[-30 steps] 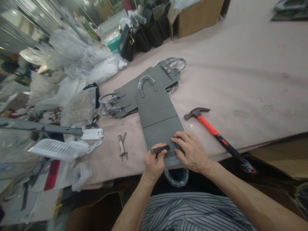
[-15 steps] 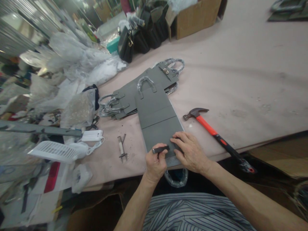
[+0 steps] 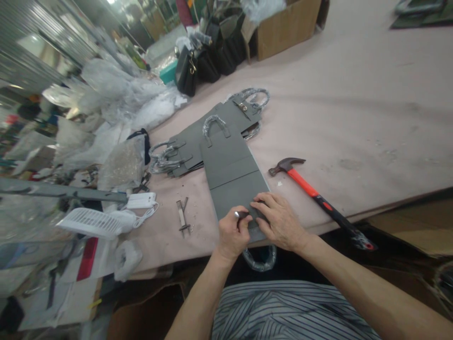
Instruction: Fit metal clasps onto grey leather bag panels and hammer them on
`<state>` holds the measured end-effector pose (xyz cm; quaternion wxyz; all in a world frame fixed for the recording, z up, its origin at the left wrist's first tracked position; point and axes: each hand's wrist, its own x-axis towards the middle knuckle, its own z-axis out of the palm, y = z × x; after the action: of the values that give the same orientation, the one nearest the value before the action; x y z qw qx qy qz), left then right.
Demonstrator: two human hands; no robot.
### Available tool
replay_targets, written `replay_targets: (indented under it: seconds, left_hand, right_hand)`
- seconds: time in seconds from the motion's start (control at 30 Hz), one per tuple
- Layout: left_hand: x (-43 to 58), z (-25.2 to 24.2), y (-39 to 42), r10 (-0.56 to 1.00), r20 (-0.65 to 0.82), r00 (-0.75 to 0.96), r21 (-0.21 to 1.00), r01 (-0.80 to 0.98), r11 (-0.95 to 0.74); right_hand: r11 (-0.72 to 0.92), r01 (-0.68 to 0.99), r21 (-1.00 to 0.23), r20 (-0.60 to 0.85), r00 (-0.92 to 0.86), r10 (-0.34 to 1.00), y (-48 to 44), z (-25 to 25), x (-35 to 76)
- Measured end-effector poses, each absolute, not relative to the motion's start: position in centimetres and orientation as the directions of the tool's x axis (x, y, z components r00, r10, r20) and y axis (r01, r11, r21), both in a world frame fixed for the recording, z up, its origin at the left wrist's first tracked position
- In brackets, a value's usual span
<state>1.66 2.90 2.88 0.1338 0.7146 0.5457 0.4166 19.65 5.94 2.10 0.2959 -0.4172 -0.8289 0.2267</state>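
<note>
A flat grey bag panel (image 3: 231, 177) with plastic-wrapped handles at both ends lies across the near table edge. My left hand (image 3: 233, 230) is closed round a short dark metal punch (image 3: 241, 215), its shiny end showing above the fist; the other end is hidden. My right hand (image 3: 281, 221) rests on the panel close by, fingers bent and thumb apart, over a small dark piece that its fingers mostly hide. A claw hammer (image 3: 313, 191) with an orange and black handle lies to the right. The lower wrapped handle (image 3: 260, 262) hangs past the table edge.
More grey bag panels (image 3: 191, 141) lie stacked beyond. A small metal tool (image 3: 183, 215) is on the left, near a white lamp-like device (image 3: 92, 222). Plastic bags (image 3: 116, 94) heap up at far left. Dark bags (image 3: 208, 59) and a cardboard box (image 3: 288, 28) stand behind.
My left hand has shifted slightly right and up, and the punch has turned so its shiny end faces me more. My right hand stays in place. The view has shifted slightly.
</note>
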Motion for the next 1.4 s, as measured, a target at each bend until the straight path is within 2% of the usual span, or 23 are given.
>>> replay_targets:
  seconds: [0.33, 0.57, 0.8, 1.17, 1.4]
  left_hand:
    - [0.5, 3.0, 3.2, 0.91, 0.399, 0.109, 0.655, 0.661, -0.366]
    - [1.4, 3.5, 3.4, 0.903, 0.384, 0.195, 0.581, 0.708, -0.4]
    - [0.6, 2.9, 3.3, 0.909, 0.395, 0.132, 0.67, 0.635, -0.383]
    - [0.7, 3.0, 3.2, 0.932, 0.343, 0.115, 0.701, 0.629, -0.335]
    - [1.9, 2.7, 2.6, 0.888, 0.456, 0.055, 0.589, 0.73, -0.347]
  right_hand:
    - [0.558, 0.557, -0.615, 0.31, -0.48, 0.821, 5.7, 2.1, 19.9]
    - [0.554, 0.549, -0.626, 0.315, -0.472, 0.824, 5.6, 2.1, 19.7]
    - [0.567, 0.533, -0.628, 0.32, -0.488, 0.812, 5.8, 2.0, 20.1]
    - [0.572, 0.525, -0.631, 0.361, -0.454, 0.815, 5.6, 1.8, 19.8]
    - [0.567, 0.537, -0.624, 0.346, -0.461, 0.817, 5.5, 2.1, 20.0]
